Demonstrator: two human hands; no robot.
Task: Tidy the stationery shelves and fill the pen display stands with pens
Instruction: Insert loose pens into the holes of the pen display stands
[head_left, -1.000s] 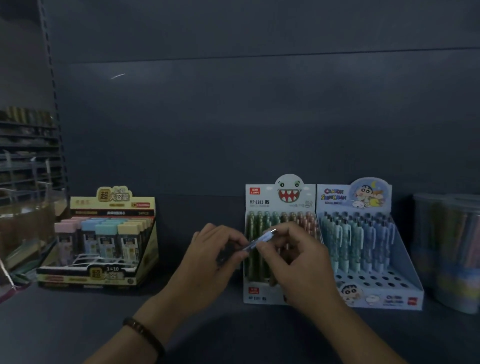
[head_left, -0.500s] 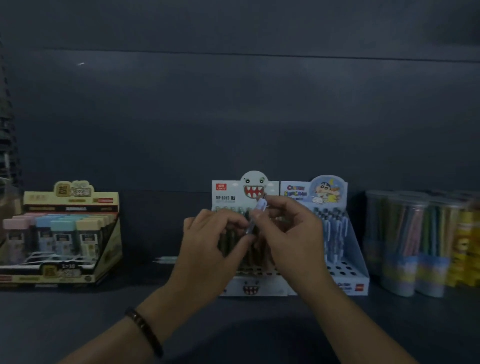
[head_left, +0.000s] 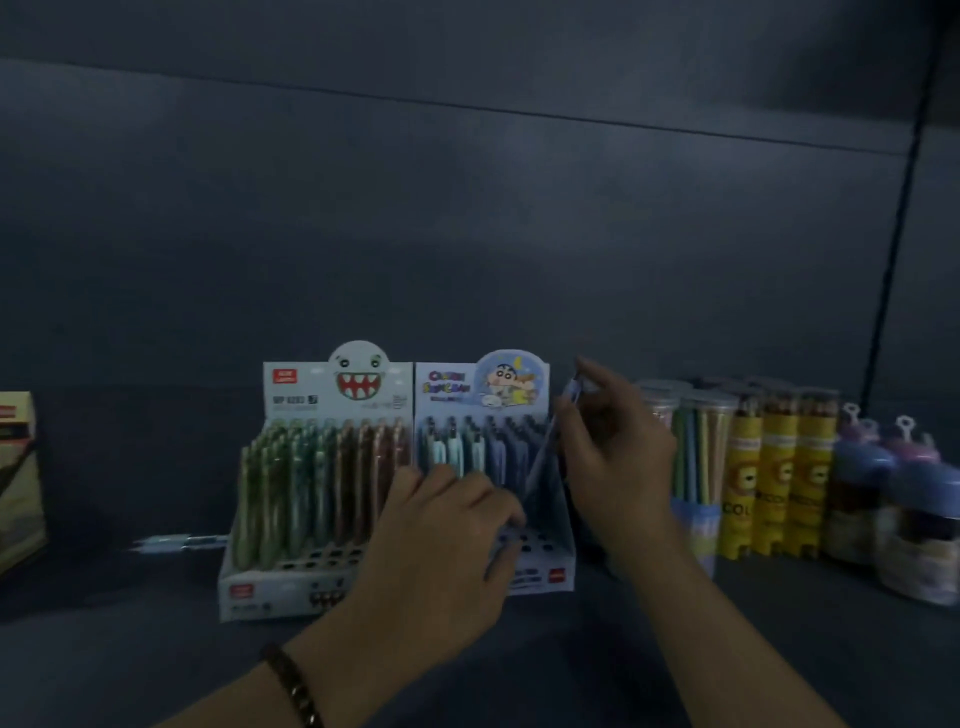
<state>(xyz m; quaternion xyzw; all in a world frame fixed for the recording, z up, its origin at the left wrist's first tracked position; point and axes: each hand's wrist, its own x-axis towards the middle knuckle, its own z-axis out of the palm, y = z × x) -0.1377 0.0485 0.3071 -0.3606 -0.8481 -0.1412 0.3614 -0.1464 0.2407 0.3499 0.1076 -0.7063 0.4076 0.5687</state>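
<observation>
My right hand (head_left: 618, 457) pinches a pale blue pen (head_left: 545, 441) near its top and holds it tilted over the blue cartoon display stand (head_left: 483, 389). The pen's lower tip points down at the stand's open front holes. My left hand (head_left: 447, 530), fingers curled, sits over those holes with its fingertips meeting the pen's lower end. The stand's back rows hold several blue and teal pens. To its left stands the white monster-face display stand (head_left: 270, 592), filled with green, brown and pink pens except for its front holes.
A loose pen (head_left: 182, 543) lies on the dark shelf left of the monster stand. A yellow box (head_left: 15, 483) shows at the left edge. Right of my hands stand clear pencil tubes (head_left: 696, 467), yellow lion tubes (head_left: 779, 467) and blue-lidded jars (head_left: 883, 499).
Both hands moved right with the pen, from in front of the monster stand to over the blue cartoon stand. The pen swung more upright, and the view panned right.
</observation>
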